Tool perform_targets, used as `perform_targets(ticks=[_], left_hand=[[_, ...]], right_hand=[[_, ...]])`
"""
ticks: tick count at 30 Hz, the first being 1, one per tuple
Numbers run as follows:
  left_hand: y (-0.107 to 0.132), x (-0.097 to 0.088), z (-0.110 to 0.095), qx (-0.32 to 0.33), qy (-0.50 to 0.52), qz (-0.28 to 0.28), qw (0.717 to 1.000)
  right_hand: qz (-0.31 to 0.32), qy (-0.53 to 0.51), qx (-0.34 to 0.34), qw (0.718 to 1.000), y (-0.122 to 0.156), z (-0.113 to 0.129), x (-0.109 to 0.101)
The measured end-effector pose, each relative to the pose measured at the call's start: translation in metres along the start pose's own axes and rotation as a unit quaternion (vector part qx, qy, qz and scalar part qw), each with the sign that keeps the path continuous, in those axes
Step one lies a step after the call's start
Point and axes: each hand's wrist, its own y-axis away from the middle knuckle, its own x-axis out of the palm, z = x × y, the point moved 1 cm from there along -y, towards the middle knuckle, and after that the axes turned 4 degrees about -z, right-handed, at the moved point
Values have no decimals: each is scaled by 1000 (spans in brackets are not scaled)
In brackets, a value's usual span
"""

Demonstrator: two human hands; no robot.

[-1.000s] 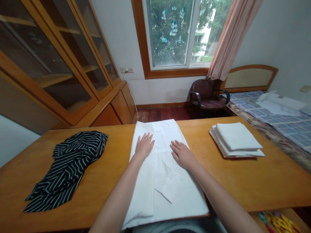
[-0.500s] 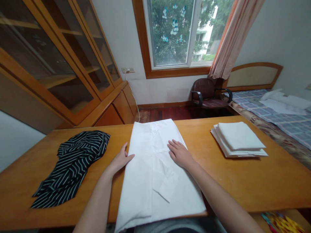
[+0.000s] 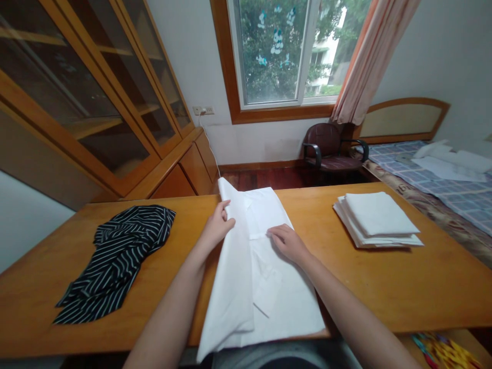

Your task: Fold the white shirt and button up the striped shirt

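Observation:
A long white cloth (image 3: 284, 302), folded lengthwise, lies in front of me and runs from the table's near edge to its far edge. My left hand (image 3: 218, 223) grips its left side, with thumb and fingers around the raised edge. That side stands up off the table and leans inward over the middle. On the cloth's right half rests my right hand (image 3: 287, 243), its fingers bent together and the tips closed at the fabric near a small crosswise ridge. A loose white flap with a dark slit beneath it shows on the cloth's lower middle.
On the wooden table (image 3: 369, 287), a black striped garment (image 3: 123, 261) lies crumpled at left. A stack of folded white cloths (image 3: 378, 218) sits at right. Beyond are a glass-door cabinet (image 3: 92, 92), an armchair (image 3: 326, 148) and a bed (image 3: 442, 174). Colourful items (image 3: 442, 353) show low at right.
My left hand has taken hold of the cloth's left edge, lifting it and bringing it to the right. My right hand's fingers, flat before, are now bent on the cloth.

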Motion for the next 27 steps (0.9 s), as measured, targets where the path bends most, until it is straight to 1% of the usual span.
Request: perform_targets(ticks=[2,4,5,6,8,10,12,14,16,18,20,23,25,27], left_hand=[[-1,24,-22,32,-15,-5,999],[5,49,-40,56,1,-2,998],[9,60,-46,67,23,9,997],[14,71,-50,82,45,40,995],[24,88,-52,108,64,68,990],[29,96,-45,134,50,56,988],[28,97,-29,157,19,24,987],[23,94,-9,169,-11,-7,986],[17,92,12,158,-31,-32,986],[14,92,31,119,-11,-47,992],[11,95,45,54,50,-50,996],[9,104,60,-41,158,-28,986],[6,110,65,-79,194,-13,978],[3,113,70,-90,193,-9,977]], right_hand=[[-14,-28,33,999,-1,-2,0],[-25,-67,75,995,-2,-5,1],[-31,-89,101,990,-3,-8,0],[-39,-107,128,985,-3,-11,0],[-72,-128,179,973,-2,-17,-4],[-110,-116,214,964,-1,-25,-10],[-124,-95,229,961,-1,-31,-15],[-99,-82,243,961,-1,-37,-17],[-66,-83,261,960,-2,-41,-16],[-47,-93,267,958,-2,-45,-12],[-46,-124,257,957,-2,-47,-9],[-41,-202,238,949,0,-48,-6],[-28,-233,229,945,2,-47,-6],[-15,-231,222,947,2,-45,-7]])
